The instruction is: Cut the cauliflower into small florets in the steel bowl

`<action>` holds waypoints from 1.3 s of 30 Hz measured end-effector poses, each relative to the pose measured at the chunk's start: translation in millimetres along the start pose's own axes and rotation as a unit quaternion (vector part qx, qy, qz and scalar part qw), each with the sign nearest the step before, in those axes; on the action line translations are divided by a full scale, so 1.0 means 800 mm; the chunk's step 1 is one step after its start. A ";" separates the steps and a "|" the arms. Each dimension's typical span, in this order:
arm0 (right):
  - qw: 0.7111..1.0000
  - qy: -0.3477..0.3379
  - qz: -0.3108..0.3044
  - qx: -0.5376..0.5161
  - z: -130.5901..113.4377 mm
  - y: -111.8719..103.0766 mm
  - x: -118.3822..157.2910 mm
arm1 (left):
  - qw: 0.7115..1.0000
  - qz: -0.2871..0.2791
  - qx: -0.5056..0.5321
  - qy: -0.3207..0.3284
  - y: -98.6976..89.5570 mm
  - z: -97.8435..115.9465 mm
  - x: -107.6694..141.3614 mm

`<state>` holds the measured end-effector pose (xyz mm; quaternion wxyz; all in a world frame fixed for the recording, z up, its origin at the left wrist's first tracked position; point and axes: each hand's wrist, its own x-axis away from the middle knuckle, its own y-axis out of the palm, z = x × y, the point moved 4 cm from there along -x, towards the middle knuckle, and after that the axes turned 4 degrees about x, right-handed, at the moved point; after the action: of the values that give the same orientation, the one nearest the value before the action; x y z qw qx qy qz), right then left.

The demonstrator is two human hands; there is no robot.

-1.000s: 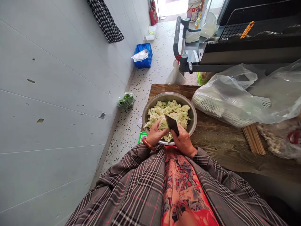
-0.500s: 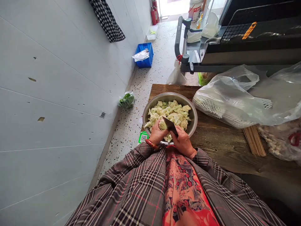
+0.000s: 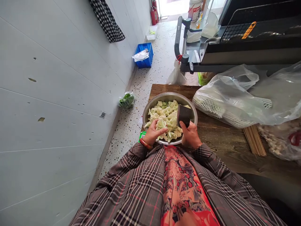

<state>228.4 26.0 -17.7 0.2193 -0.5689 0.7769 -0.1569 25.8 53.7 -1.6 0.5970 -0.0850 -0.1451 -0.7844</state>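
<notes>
A wide metal bowl (image 3: 146,108) filled with cut cauliflower (image 3: 166,110) stands at the front left corner of the wooden table. My left hand (image 3: 152,132) is over the bowl's near left side, its thumb and fingers around a cauliflower floret (image 3: 161,124). In my right hand (image 3: 191,135), closed at the bowl's near right rim, is a cleaver (image 3: 184,115). The dark, broad blade points away from me above the right part of the bowl, apart from the held floret. My fingers cover the cleaver's handle.
Clear plastic bags (image 3: 225,97) with white netted contents lie right of the bowl. Beyond them are wooden sticks (image 3: 254,140) and another filled bag (image 3: 282,139). A dark metal cart (image 3: 211,67) borders the table's far side. Bagged greens (image 3: 127,100) and a blue crate (image 3: 144,61) sit on the floor.
My right hand with the cleaver has moved right, away from the left hand, and the blade has turned to show its broad face. My left hand has shifted slightly left with the floret.
</notes>
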 end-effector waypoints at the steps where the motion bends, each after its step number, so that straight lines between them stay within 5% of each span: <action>1: 0.999 -0.028 -0.015 0.000 -0.005 -0.001 -0.002 | 1.000 -0.011 0.005 -0.005 -0.001 0.001 0.000; 6: 0.984 -0.153 -0.092 -0.017 -0.047 -0.009 0.003 | 0.999 -0.038 -0.029 0.009 -0.001 0.010 0.000; 14: 0.956 -0.234 -0.176 -0.033 -0.094 -0.014 0.027 | 0.971 -0.004 -0.218 0.102 0.005 0.034 0.003; 27: 0.949 -0.239 -0.199 -0.044 -0.090 -0.020 0.031 | 0.923 -0.095 -0.338 0.161 -0.002 0.037 0.001; 39: 0.941 -0.257 -0.218 0.014 -0.087 -0.010 0.042 | 0.929 -0.141 -0.314 0.136 0.013 0.041 0.010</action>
<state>190.3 -8.7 40.0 0.3800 -0.7421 0.5489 -0.0602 31.9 54.6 33.0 0.4369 -0.1392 0.1805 -0.8701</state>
